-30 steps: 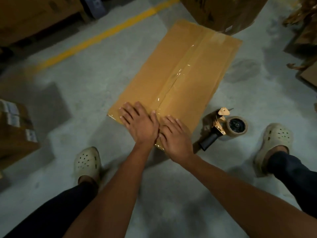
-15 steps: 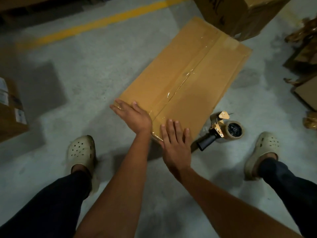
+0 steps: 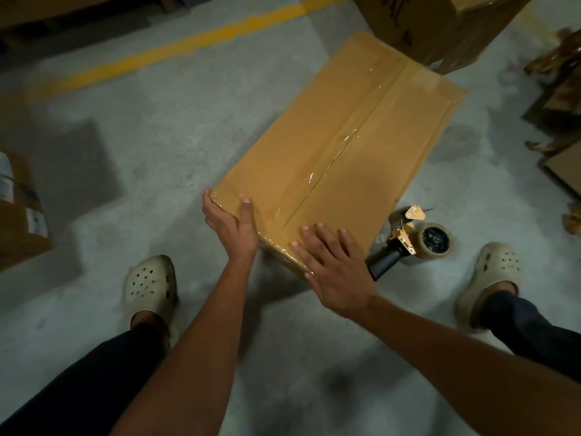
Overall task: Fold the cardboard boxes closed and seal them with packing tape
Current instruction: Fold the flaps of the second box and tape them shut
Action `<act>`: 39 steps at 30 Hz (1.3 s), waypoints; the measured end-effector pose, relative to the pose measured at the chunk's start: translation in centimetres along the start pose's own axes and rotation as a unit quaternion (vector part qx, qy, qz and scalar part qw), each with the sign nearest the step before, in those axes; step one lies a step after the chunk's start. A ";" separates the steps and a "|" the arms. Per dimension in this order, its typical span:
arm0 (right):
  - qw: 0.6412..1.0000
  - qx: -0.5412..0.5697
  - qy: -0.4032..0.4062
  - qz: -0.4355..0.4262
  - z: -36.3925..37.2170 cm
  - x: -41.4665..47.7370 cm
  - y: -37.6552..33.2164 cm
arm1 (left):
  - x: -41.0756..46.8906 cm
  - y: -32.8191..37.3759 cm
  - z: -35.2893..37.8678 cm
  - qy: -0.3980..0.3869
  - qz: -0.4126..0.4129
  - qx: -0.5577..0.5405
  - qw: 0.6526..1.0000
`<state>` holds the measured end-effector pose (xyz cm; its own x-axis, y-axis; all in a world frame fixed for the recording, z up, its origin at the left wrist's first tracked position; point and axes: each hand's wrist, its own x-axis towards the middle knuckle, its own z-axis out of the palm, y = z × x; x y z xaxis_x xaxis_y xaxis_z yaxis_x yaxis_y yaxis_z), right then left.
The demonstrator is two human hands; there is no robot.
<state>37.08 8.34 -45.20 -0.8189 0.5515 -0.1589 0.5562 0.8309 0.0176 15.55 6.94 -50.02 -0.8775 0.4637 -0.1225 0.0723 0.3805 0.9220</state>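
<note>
Cardboard box [image 3: 330,152] is located on the concrete floor [image 3: 157,158] at the centre of the view, with its long axis run toward 1 o'clock. Its flaps are folded shut, and a strip of clear packing tape [image 3: 347,141] is laid along the whole centre seam and turned over the near edge. Sealing of this box is judged essentially complete, with only pressing-down left. Whether the second carton [image 3: 440,26] at 12 o'clock is sealed cannot be told.

The near corner at 9 o'clock is clasped by the left hand [image 3: 229,225], with the thumb on top and the fingers down the side. The right hand [image 3: 336,272] is laid flat, fingers straight, on the near edge at 5 o'clock. The tape dispenser [image 3: 408,243] is set on the floor at 3 o'clock, ungripped.

One second earlier both hands were pressed side by side over the tape end; they are now spread toward the corners.
</note>
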 end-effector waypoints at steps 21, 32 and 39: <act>0.977 0.082 0.041 0.192 -1.6 2.3 -0.8 | -0.8 4.5 2.6 -0.052 0.152 0.452 0.878; 0.843 0.248 0.088 0.470 -2.3 10.1 15.1 | 4.0 11.0 12.4 -0.180 0.191 0.458 0.849; 0.667 0.473 0.186 0.545 -3.1 11.6 12.7 | 10.4 13.4 15.6 -0.150 0.193 0.458 0.855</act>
<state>34.25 25.52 -43.80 0.2654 0.9158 -0.3013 0.5461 -0.4004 -0.7358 14.78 29.31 -44.63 -0.5530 0.8283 -0.0902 0.7903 0.5557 0.2581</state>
